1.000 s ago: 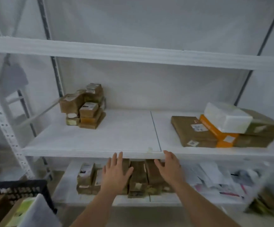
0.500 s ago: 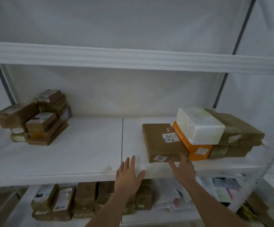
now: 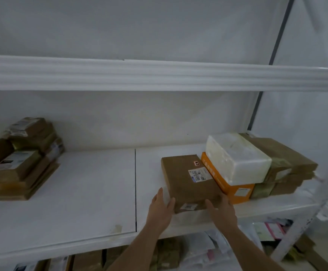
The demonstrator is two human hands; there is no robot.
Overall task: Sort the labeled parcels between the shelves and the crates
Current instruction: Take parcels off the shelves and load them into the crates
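A flat brown parcel (image 3: 188,180) with a white label lies on the middle shelf (image 3: 81,192), its near end at the shelf's front edge. My left hand (image 3: 161,209) lies against its near left corner with straight fingers, the thumb touching the box. My right hand (image 3: 222,211) clasps the near right corner, thumb on the front face and fingers over the edge. Right of it an orange box (image 3: 231,189) carries a white foam box (image 3: 237,159), with taped brown parcels (image 3: 284,165) beside them.
A stack of small brown labeled parcels (image 3: 22,161) sits at the shelf's left end. An upper shelf beam (image 3: 159,74) runs overhead. The lower shelf holds brown boxes (image 3: 88,262) and plastic mailers (image 3: 204,253). A white upright post (image 3: 304,222) stands at the right.
The view has swung right and closer. Both hands rose from the shelf's front edge onto the near corners of the flat brown parcel.
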